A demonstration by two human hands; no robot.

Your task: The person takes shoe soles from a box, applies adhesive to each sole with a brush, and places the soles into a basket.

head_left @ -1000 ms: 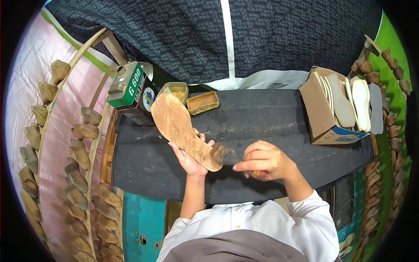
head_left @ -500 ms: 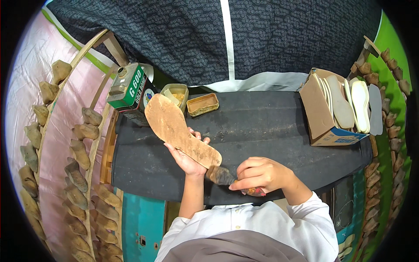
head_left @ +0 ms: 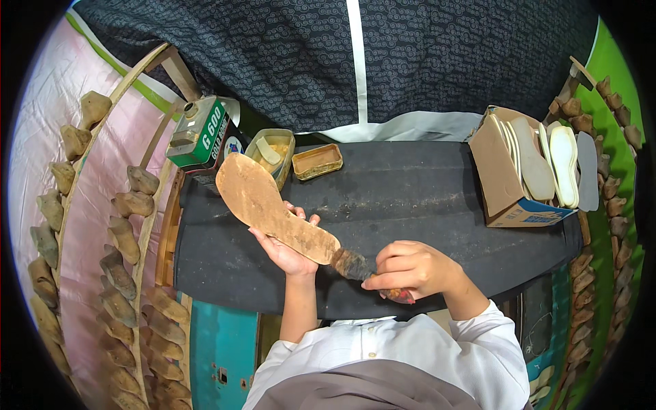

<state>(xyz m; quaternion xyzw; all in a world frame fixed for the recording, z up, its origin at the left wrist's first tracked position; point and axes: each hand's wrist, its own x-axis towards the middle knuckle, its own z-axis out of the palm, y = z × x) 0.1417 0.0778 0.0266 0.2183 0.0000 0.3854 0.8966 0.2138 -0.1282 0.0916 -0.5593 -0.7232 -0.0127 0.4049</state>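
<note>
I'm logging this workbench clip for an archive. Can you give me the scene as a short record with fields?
left hand: left hand holds a tan shoe sole from underneath
right hand: right hand grips a brush, bristles at the sole's heel end
work surface: dark mat
behind the sole: green can, open tub, small tin
right side: cardboard box of pale insoles
left side: rows of wooden shoe lasts

A green rectangular can [head_left: 200,132] with a white label panel stands at the table's [head_left: 424,198] far left corner. At the far right edge, a brown cardboard box [head_left: 502,179] with a blue-and-white printed side lies open, apparently holding pale insoles.
</note>
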